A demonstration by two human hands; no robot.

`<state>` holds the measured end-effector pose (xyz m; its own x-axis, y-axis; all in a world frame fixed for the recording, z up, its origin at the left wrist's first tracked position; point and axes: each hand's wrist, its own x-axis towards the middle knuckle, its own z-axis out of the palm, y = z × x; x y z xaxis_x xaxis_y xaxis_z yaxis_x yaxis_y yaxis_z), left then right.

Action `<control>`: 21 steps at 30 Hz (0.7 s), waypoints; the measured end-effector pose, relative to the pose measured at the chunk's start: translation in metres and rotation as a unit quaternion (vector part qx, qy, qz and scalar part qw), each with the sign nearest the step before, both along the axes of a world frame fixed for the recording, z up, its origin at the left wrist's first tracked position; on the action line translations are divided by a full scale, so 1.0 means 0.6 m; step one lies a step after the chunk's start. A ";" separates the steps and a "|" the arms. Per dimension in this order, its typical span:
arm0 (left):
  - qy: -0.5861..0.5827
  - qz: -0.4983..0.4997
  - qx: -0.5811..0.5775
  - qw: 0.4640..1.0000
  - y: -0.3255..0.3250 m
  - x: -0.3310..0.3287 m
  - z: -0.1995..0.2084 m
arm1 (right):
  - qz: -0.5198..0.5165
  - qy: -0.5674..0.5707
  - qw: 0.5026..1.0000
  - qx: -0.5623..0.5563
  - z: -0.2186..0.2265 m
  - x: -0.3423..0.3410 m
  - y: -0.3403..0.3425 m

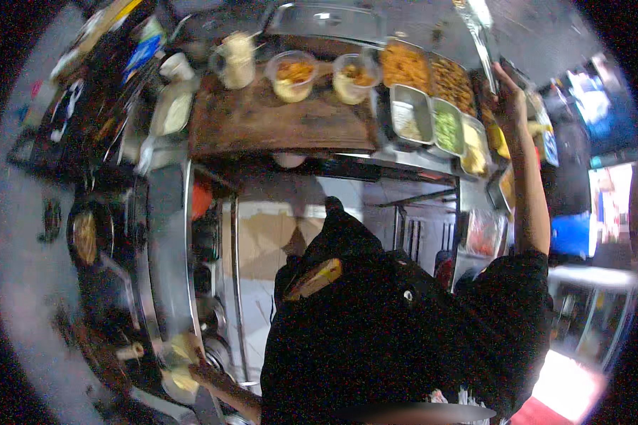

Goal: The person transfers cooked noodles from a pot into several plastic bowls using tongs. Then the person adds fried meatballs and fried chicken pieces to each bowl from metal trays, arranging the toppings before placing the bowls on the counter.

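Right hand (509, 91) stretched far forward at the end of a bare forearm, grip clamped on long metal tongs (480, 35) that point up and away over the row of steel food trays (446, 127) at the right end of the tabletop (276, 124). Left hand (191, 368) low at the lower left edge beside a large round griddle (166, 241), blurred, cannot tell whether its grip is closed on the pale thing there. Two clear plastic cups (292, 76) of food stand on the wooden tabletop, well apart from both hands.
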<state>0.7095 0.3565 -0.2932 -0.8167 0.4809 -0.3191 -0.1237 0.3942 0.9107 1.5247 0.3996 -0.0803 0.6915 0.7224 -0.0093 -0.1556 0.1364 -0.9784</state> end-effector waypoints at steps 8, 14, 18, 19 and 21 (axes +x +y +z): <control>0.323 -0.647 -0.031 0.691 0.101 0.305 0.080 | -0.062 -0.321 0.886 -0.327 -0.057 0.227 -0.157; -0.147 -0.678 0.060 0.718 0.229 0.694 0.159 | -0.013 -0.524 0.657 -0.541 -0.156 0.370 -0.136; 0.071 -0.783 0.186 0.589 0.292 0.917 0.170 | 0.021 -0.581 0.580 -0.571 -0.191 0.429 -0.095; 0.077 -0.779 0.197 0.591 0.300 0.976 0.184 | 0.037 -0.582 0.588 -0.560 -0.184 0.420 -0.079; 0.121 -0.766 0.230 0.588 0.318 1.074 0.186 | 0.063 -0.585 0.599 -0.543 -0.158 0.406 -0.060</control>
